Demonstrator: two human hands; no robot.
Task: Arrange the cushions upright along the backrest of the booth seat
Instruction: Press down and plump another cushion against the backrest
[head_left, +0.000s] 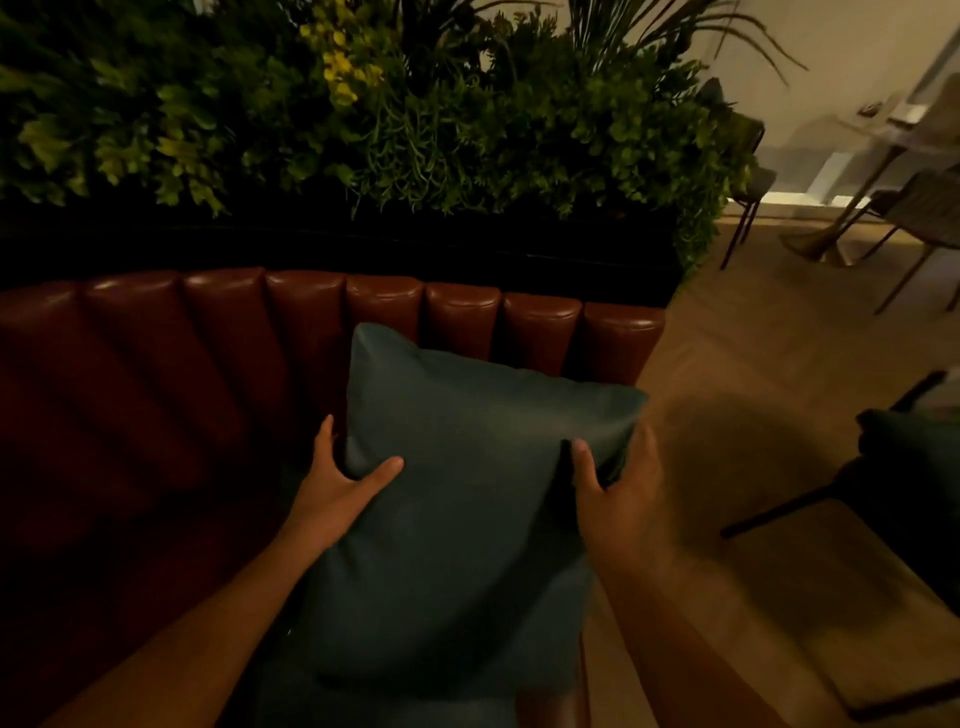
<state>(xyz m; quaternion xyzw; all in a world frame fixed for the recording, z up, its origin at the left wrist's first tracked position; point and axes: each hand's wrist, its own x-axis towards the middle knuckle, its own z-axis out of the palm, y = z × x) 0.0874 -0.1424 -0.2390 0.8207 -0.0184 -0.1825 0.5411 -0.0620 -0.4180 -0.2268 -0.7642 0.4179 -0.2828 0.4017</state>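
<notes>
A dark teal cushion (467, 483) stands roughly upright, tilted a little, in front of the brown channelled leather backrest (218, 332) near the booth's right end. My left hand (337, 488) grips its left edge, thumb on the front and fingers behind. My right hand (618, 493) grips the right edge the same way, thumb pressed into the fabric. A second teal cushion (395, 701) seems to lie flat under it on the seat, mostly hidden.
A planter of green foliage (395, 130) runs behind the backrest. To the right is wooden floor (737, 332), a table corner (831, 623), a dark chair with a teal cushion (914, 467), and more chairs and a table (883, 171) farther back.
</notes>
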